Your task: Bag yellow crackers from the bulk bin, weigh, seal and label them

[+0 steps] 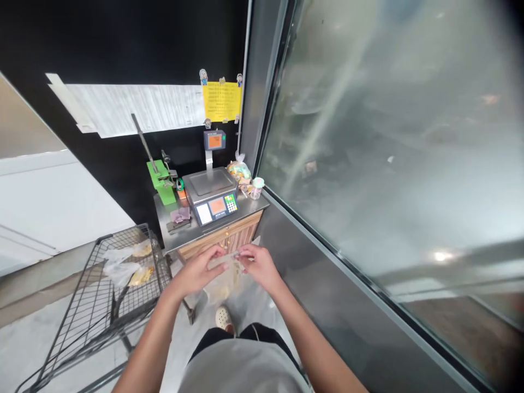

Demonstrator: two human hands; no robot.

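My left hand [196, 271] and my right hand [260, 266] are close together in front of me, pinching the top of a clear plastic bag [223, 278]. A pale yellowish food shows through the bag's lower part, though I cannot tell what it is. A thin pale strip [229, 257] runs between my fingers, perhaps the bag's folded edge. Just beyond my hands stands a stainless steel counter [172, 221] bearing a digital price scale [212, 196] with an orange display and keypad.
A wire shopping cart [123, 295] at my left holds bagged yellow food. On the counter are a green lever tool [160, 180], a purple packet [180, 215], food bags [239, 172] and a small jar [257, 188]. A large glass panel [380, 136] fills the right.
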